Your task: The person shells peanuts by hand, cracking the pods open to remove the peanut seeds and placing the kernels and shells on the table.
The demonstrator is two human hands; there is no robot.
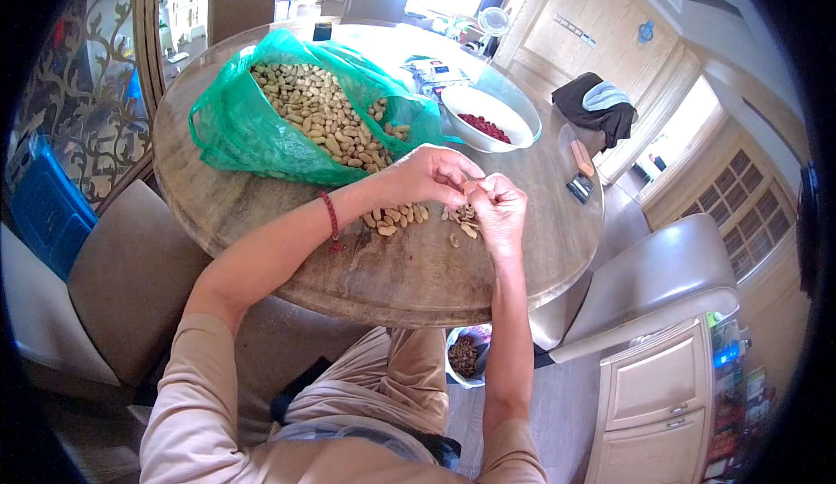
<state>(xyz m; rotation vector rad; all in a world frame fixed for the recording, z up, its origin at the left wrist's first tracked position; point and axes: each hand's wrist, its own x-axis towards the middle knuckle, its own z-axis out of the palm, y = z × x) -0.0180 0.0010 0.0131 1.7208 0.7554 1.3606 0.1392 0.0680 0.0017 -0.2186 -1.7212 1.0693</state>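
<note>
Firstly, we list one round table; upon it our landmark, the green bag of peanuts, mouth spread, presumably for easy reach; right of the bag, a white bowl, red kernels probably kept clean there; nearer us than the bag, our left hand and right hand, fingertips pinched close, apparently on a small peanut, mostly hidden; before the bag, loose peanuts, shells.

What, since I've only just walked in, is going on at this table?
A person's left hand and right hand come together by some broken shells, apparently working at something small they mostly hide. Whole peanuts fill an open green bag, with more loose on the table. Red kernels sit in the bowl beyond.
</note>
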